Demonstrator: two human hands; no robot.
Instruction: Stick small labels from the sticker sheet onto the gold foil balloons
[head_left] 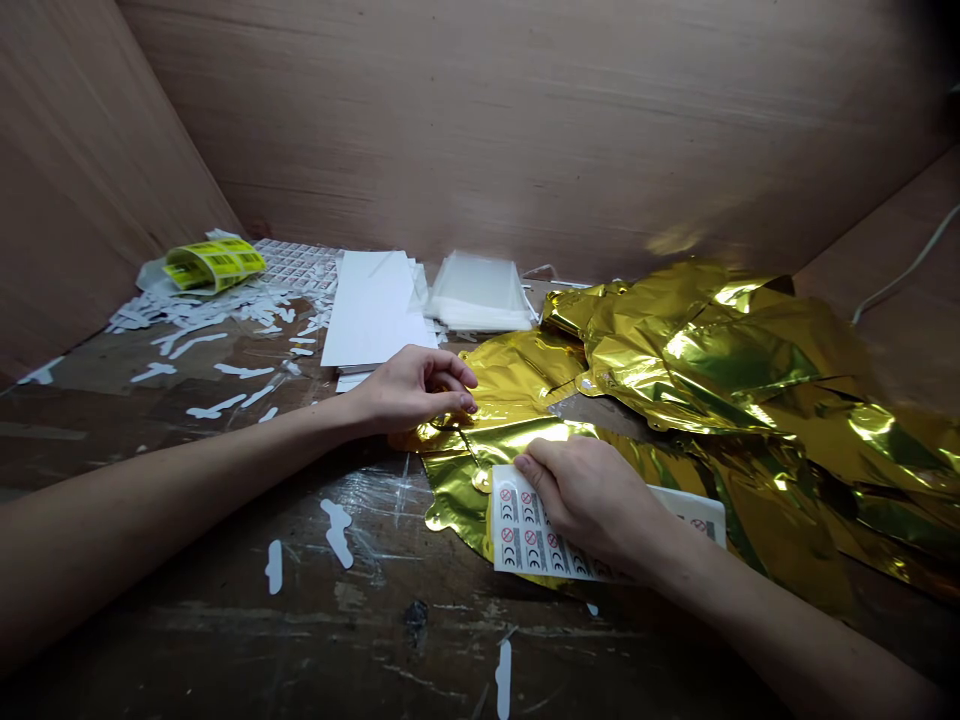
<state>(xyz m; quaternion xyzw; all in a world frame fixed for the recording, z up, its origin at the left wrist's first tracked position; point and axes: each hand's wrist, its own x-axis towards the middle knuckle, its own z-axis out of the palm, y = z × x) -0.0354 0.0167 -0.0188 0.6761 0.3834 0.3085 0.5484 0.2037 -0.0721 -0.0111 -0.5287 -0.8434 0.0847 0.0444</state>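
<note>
Sticker sheet (517, 530) is pinched in the right hand (589, 490), gold foil (517, 370) beneath it, while the left hand (420, 385) is curled nearby, its grip unclear.

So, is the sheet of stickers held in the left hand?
No, the right hand holds the sheet of stickers, above the gold foil.

Your right hand (592, 490) holds a sticker sheet (516, 545) over the gold foil (690, 360); your left hand (416, 385), loosely curled, is at the foil's left end.
</note>
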